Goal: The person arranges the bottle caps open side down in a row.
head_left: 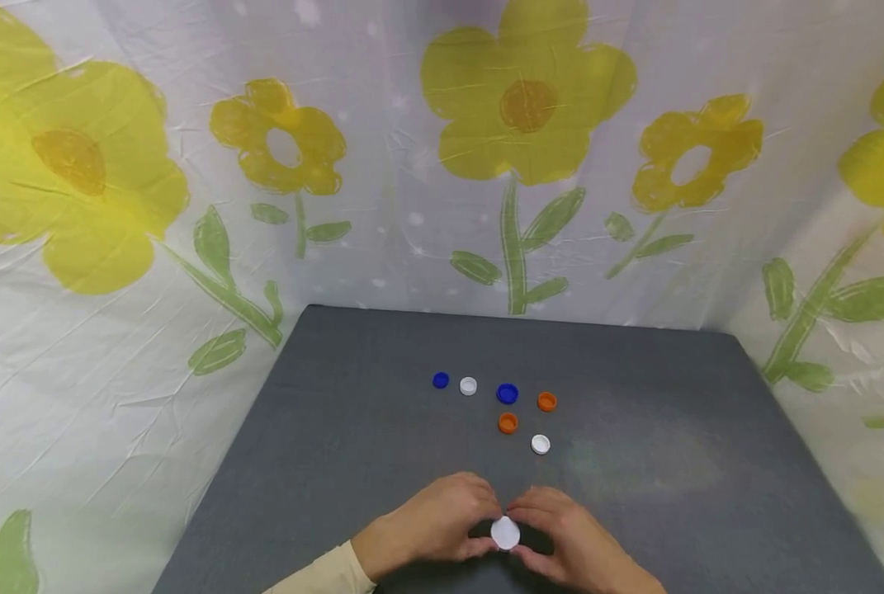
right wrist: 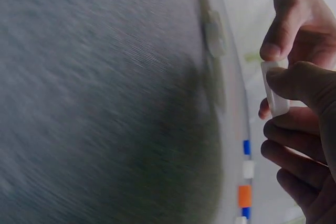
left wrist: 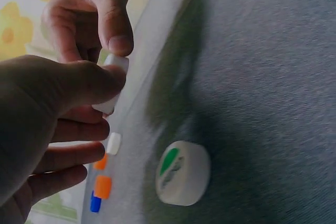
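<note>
Near the table's front, my left hand (head_left: 452, 516) and my right hand (head_left: 566, 532) meet at one white bottle cap (head_left: 505, 534). Each pinches its edge between thumb and fingertips from its own side. In the head view the cap shows a flat round face. The left wrist view has the cap (left wrist: 116, 66) edge-on, raised over the table, with the left thumb across it. In the right wrist view the right thumb presses on the cap (right wrist: 279, 100) while the other fingers of that hand are loosely bent below.
Farther back on the grey table (head_left: 352, 412) lie blue caps (head_left: 508, 393), orange caps (head_left: 547, 402) and white caps (head_left: 541, 445), spaced apart. A white round piece with green print (left wrist: 184, 174) stands below the hands. A flowered curtain (head_left: 397, 206) surrounds the table.
</note>
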`<state>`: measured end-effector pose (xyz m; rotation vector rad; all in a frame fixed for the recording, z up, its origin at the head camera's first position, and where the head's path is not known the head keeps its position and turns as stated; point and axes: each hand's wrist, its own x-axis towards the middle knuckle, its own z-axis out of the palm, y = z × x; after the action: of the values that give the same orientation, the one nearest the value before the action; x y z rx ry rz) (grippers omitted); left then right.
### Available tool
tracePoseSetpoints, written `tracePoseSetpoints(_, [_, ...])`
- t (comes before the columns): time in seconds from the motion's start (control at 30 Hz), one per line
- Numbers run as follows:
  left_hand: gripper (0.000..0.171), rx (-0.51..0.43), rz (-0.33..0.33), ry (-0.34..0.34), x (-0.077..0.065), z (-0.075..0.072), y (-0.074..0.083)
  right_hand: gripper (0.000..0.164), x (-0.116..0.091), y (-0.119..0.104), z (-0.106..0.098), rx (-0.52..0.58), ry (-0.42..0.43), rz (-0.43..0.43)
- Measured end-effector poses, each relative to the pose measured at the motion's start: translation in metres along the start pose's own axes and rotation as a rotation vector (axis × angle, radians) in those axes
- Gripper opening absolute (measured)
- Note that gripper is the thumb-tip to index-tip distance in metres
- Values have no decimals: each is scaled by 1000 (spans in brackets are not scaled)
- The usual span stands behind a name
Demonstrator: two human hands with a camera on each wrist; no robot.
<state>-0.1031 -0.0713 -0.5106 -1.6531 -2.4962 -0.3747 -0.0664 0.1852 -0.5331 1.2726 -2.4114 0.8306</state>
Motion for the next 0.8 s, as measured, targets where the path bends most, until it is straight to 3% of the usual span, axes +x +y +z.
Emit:
tracePoseSetpoints(0.23, [19,111,14,-69,-4,9,5,33,-6,-1,15,1,-28,0])
tracePoseSetpoints(0.57, [18,157,-21,-172,-8,18,13,27,-5,-2,21,-34,-133,19])
tracePoseSetpoints(0.8, [21,167,-55,-165,-11,20,16,26,-5,0,26,-54,-128,8])
